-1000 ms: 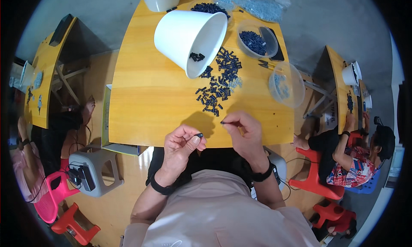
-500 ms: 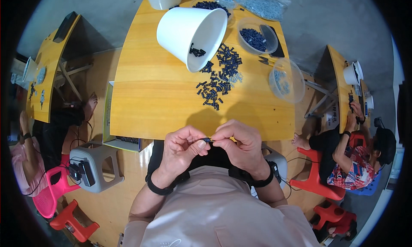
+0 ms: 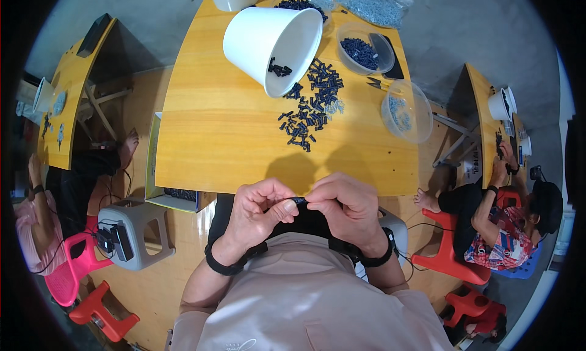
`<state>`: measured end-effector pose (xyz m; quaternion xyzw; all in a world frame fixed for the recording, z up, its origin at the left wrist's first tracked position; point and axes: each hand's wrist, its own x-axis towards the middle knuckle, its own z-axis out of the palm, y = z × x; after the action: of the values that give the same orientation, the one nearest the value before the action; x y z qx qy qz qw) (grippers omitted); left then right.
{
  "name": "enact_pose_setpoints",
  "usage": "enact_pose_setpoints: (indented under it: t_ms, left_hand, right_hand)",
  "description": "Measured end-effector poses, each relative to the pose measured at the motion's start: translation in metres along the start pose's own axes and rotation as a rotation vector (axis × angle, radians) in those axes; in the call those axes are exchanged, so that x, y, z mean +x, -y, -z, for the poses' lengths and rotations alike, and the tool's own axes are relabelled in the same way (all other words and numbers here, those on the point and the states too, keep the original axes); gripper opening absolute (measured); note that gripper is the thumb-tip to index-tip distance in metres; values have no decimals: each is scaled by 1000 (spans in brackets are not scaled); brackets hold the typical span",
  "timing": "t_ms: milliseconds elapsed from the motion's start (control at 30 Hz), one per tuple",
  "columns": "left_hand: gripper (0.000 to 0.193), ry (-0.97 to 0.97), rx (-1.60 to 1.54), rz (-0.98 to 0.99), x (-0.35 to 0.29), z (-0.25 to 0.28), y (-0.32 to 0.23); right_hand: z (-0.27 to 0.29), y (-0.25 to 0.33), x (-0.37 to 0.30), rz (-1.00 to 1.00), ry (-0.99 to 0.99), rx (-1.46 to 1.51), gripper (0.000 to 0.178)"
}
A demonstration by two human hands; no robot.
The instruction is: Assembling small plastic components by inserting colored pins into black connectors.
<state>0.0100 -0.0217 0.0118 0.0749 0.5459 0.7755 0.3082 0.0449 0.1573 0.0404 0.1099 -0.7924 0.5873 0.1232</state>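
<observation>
At 6 o'clock of the table [image 3: 207,125], left hand [image 3: 256,211] and right hand [image 3: 346,206] closely pinch 1 black plastic part [image 3: 299,200], seemingly unfinished; whether the 12 o'clock parts pile [image 3: 313,120] is done is unclear.

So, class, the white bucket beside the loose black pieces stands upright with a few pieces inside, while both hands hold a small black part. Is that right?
Not quite: the head view shows the white bucket tipped on its side, its mouth facing the loose black pieces. The rest holds: a few pieces lie inside, and the left hand and right hand hold a small black part.
</observation>
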Motion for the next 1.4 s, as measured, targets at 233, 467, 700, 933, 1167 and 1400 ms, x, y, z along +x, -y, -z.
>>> enact_pose_setpoints:
  t_ms: [233, 467, 700, 933, 1167, 1400]
  left_hand:
    - [2, 20, -9, 18, -1, -1, -2]
    - [3, 73, -32, 56, -2, 1, -2]
    - [4, 85, -9, 87, -2, -1, -6]
    - [5, 131, 98, 98, -2, -4, -9]
    - [5, 3, -63, 15, 9, -1, -2]
    - [8, -184, -114, -68, 20, 0, 17]
  right_hand:
    - [1, 1, -2, 6, 13, -25, 10]
    - [2, 1, -5, 39, 25, -65, 11]
    - [3, 0, -7, 28, 43, -28, 13]
    - [4, -10, -9, -49, 145, 108, 18]
    - [-5, -18, -7, -274, 64, 277, 11]
    - [-20, -34, -8, -152, -90, 185, 13]
